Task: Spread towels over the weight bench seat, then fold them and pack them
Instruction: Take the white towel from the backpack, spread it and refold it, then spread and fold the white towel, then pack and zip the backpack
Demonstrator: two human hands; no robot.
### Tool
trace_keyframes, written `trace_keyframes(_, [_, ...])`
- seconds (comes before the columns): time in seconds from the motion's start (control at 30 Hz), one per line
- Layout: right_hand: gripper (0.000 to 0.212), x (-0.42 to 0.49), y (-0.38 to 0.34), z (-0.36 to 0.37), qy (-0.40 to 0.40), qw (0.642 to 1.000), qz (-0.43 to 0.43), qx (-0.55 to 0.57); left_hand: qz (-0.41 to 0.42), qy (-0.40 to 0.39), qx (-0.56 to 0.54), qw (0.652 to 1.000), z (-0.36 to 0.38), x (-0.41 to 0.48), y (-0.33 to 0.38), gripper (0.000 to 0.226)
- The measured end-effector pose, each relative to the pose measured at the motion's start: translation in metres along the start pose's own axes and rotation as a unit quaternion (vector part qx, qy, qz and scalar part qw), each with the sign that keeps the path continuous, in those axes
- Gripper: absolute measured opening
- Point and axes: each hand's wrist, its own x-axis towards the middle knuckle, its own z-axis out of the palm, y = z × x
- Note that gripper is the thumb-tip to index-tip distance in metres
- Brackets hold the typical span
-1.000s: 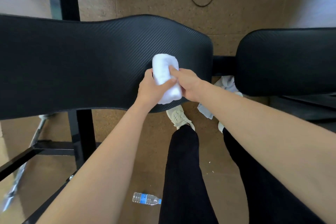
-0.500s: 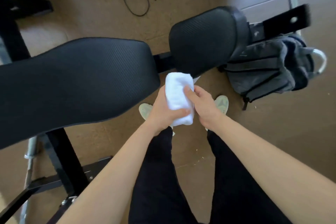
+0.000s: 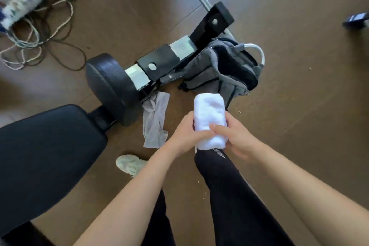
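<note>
Head view: we see both hands wrapped around the rolled white towel (image 3: 210,120). The left hand (image 3: 184,137) curls round its left side, and the right hand (image 3: 238,139) cups the right side with the thumb laid across the top. The roll hangs in the air above the right knee, clear of the table (image 3: 46,156) at near left and just short of the grey backpack (image 3: 223,72) on the floor (image 3: 299,106) beyond it.

We judge the main risk to be the roll springing open: nothing binds it, so a loosened grip would let the layers unwind. The backpack slumps against the bench frame (image 3: 161,60), so its soft rim may snag the towel or fold shut under it. A thin white cloth (image 3: 154,120) lies loose on the floor near the feet and could slip underfoot.

The backpack's mouth gapes. Its inside is dark, and we cannot tell what it holds.
</note>
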Motion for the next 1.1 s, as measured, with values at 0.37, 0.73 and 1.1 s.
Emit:
trace_keyframes(0.37, [0.070,0.054,-0.033,-0.166,0.123,0.983,-0.041,-0.132,0.112,0.064,0.431,0.893,0.044,0.169,0.053,0.056])
trace_keyframes(0.73, [0.060,0.142,-0.071,-0.197,0.175,0.885,-0.161,-0.401,0.086,0.053,0.492,0.865,0.031,0.219,0.026,0.043])
trace_keyframes(1.1, [0.050,0.222,-0.028,-0.176,0.112,0.788,-0.085,-0.599,0.130,0.075,0.460,0.875,0.007,0.205,-0.005,0.052])
